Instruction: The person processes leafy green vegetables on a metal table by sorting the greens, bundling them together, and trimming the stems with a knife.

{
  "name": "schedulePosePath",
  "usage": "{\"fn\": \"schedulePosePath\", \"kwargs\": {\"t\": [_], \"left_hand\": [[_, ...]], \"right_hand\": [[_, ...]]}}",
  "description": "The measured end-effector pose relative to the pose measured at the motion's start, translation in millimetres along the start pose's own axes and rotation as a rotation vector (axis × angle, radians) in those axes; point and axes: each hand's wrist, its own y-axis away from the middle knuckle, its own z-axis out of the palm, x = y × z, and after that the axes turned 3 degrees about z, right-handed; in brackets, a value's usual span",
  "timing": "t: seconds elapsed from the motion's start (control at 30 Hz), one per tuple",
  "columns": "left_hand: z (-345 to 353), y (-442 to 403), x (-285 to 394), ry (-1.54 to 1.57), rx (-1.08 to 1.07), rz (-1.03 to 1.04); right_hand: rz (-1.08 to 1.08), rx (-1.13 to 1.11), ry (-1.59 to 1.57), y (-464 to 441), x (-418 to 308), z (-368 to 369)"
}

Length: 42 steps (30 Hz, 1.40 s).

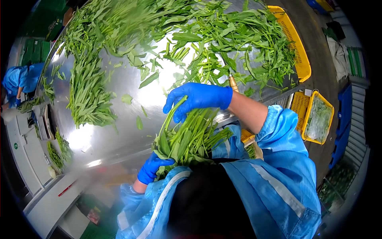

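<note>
A bunch of leafy greens (187,139), with long green stems and narrow leaves like water spinach, is held against my front at the table's near edge. My left hand (153,167), in a blue glove, is closed round the lower leafy part of it. Above the stem ends, my right hand (199,99), also gloved in blue, has its thumb and fingers closed on a stem (171,115) that curves up from the bunch. A tan-handled tool (233,83), maybe a knife, lies just beyond my right wrist; leaves partly cover it.
Heaps of loose greens (246,36) cover the far side of the metal table (131,139). A bundle (89,87) lies at left. Yellow crates (292,44) stand along the right. Another person in blue (24,79) works at the far left.
</note>
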Motion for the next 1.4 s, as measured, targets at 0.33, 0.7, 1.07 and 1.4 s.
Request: {"fn": "schedulePosePath", "kwargs": {"t": [0.33,0.7,1.07,1.4], "left_hand": [[-3.5,7.3,-18.1,0.145,0.123,-0.012],[-20.9,3.7,-28.3,-0.047,0.072,-0.071],[-28.6,2.4,-51.4,0.081,0.104,0.024],[-24.5,-6.2,-46.7,0.506,0.003,-0.007]], "right_hand": [[-0.134,0.641,0.923,26.2,51.0,-62.3],[0.141,-0.118,-0.316,30.2,39.7,-16.2],[-0.574,-0.518,-1.302,33.4,72.5,-100.8],[0.257,0.338,-0.406,27.2,62.9,9.6]]}}
